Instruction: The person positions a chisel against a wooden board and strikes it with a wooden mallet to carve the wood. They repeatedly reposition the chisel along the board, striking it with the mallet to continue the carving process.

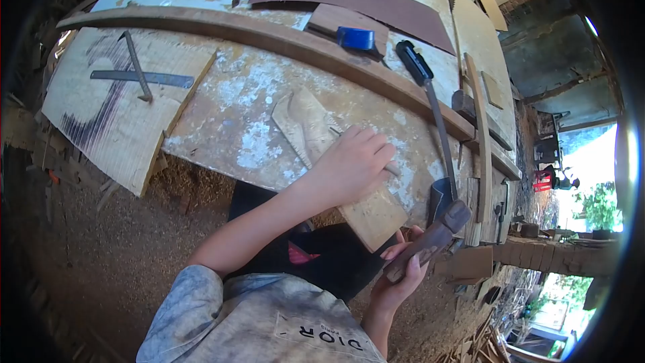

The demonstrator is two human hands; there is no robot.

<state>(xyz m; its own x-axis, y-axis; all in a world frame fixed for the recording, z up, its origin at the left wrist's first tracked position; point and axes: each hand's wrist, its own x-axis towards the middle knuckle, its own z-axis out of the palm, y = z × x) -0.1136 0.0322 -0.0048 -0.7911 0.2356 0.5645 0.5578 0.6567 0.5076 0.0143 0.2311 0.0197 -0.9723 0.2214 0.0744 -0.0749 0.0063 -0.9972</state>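
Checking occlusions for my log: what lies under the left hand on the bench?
The carved board lies under the left hand, its relief end and plain end showing either side. A slim tool pokes out from the hand. The board's middle and the grip are covered.

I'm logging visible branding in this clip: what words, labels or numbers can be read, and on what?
"DIOR": printed on the person's grey shirt, upside down in this view.
Smaller line of print beside it: too small and blurred to read.
Blue tool on the bench: no readable label.
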